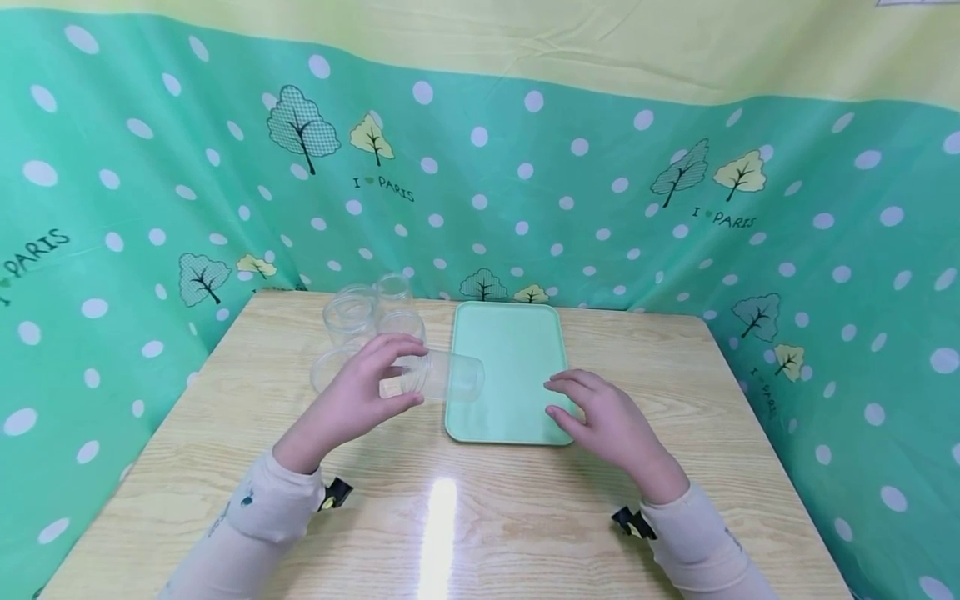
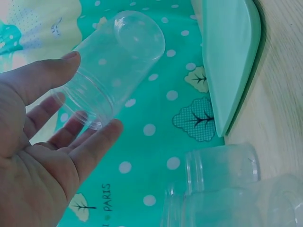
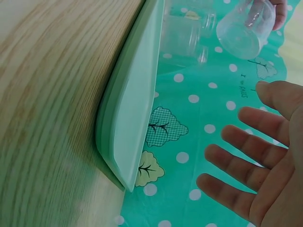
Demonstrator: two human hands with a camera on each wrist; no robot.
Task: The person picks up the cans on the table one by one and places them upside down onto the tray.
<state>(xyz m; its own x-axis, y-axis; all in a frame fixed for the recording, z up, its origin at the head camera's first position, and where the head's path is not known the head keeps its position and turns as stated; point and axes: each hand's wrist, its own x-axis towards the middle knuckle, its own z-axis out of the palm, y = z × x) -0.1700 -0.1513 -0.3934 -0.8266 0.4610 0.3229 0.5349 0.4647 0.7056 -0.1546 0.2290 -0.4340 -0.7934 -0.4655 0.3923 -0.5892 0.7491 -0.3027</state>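
A clear plastic jar [image 1: 454, 377] lies sideways in the air, its base toward the right and overlapping the green tray [image 1: 507, 417] in the head view. My left hand [image 1: 362, 385] grips this jar by its ridged neck, thumb on one side and fingers on the other. In the left wrist view the held jar [image 2: 120, 56] is tilted, with nothing visible inside it. Over the tray's right edge hovers my right hand [image 1: 600, 414]. In the right wrist view that hand [image 3: 260, 156] has its fingers spread and loosely bent, holding nothing.
Several more clear jars [image 1: 351, 310] stand in a cluster at the table's back left, behind my left hand. The wooden table [image 1: 525, 517] meets a green dotted curtain [image 1: 480, 175] along its back and sides.
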